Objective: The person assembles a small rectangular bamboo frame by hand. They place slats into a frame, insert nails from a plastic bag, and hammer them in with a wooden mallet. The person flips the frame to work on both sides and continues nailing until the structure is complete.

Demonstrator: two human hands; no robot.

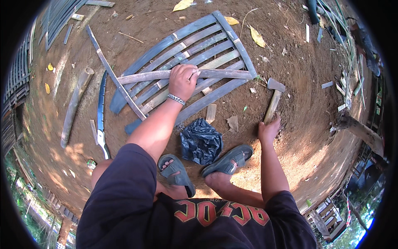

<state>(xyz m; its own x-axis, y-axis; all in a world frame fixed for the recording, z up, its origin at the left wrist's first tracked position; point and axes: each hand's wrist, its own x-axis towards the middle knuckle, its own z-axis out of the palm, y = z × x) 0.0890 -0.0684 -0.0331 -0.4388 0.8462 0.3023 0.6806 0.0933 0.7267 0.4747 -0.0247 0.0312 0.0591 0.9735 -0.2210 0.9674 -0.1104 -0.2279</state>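
A panel of bamboo slats [195, 45] lies on the ground in front of me, with a crosspiece [238, 43] at its right end and another [110, 70] at its left. My left hand [183, 81] is closed around a bamboo slat [224, 74] that runs over the others at a slant. To the right of the panel, my right hand [269, 129] grips the wooden handle of a hammer [273, 99], its metal head pointing away from me. Between my sandalled feet and the panel rests a crumpled black plastic bag [202, 141].
Left of the panel lie a saw [101, 108] with a white handle and a thick bamboo pole [76, 110]. More slatted panels [62, 18] are at the far left. Bamboo offcuts [344, 89] and a log [365, 135] lie on the right.
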